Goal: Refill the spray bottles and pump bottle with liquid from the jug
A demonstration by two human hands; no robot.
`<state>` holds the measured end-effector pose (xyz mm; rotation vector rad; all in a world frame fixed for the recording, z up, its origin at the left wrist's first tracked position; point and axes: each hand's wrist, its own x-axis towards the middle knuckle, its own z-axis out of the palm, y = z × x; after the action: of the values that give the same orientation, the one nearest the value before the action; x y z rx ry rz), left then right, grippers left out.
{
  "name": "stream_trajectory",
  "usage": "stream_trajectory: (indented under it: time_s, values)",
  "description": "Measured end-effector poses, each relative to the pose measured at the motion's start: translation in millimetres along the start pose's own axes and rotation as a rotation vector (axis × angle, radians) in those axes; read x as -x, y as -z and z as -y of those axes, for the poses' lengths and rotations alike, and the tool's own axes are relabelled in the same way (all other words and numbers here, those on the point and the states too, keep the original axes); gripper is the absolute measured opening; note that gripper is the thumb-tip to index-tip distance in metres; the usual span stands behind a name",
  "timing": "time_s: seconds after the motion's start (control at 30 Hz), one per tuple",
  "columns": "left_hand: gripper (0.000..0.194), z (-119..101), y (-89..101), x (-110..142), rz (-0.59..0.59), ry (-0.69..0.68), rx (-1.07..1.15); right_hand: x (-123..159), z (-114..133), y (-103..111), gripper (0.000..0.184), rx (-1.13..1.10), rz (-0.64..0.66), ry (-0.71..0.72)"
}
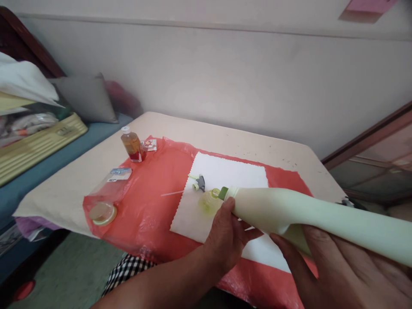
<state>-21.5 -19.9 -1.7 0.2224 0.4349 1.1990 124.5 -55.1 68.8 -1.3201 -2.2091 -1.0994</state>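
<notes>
A large pale green bottle point(309, 214) is held tilted, its green neck point(222, 193) pointing down at a small yellowish bottle point(208, 201) that stands on a white cloth point(231, 176). My left hand point(227, 236) is closed around the big bottle just behind its neck. My right hand point(341, 270) cups the bottle's body from underneath, fingers wrapped on it. A grey spray head with a thin tube point(199, 183) lies on the cloth beside the small bottle.
A red plastic sheet point(151, 201) covers the beige table point(225, 133). On it stand a small amber bottle point(131, 145), a clear bag point(112, 182) and a tape roll point(102, 213). A bed with pillows is at the left; a wall is behind.
</notes>
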Motion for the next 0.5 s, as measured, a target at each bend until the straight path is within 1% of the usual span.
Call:
stream_trajectory:
  time_s: [0.17,0.4,0.5]
  values:
    - [0.057,-0.4,0.1,-1.0,0.004,-0.009,0.026,0.5,-2.3,-0.2,0.052,0.032,-0.024,0.051]
    - [0.055,-0.7,-2.1,0.3,-0.004,-0.003,0.035,-0.9,-6.3,-2.9,0.056,0.044,-0.058,0.089]
    - [0.054,-0.3,-2.2,1.0,0.016,-0.015,0.046,-1.8,-6.3,-3.1,0.054,0.035,-0.070,0.077]
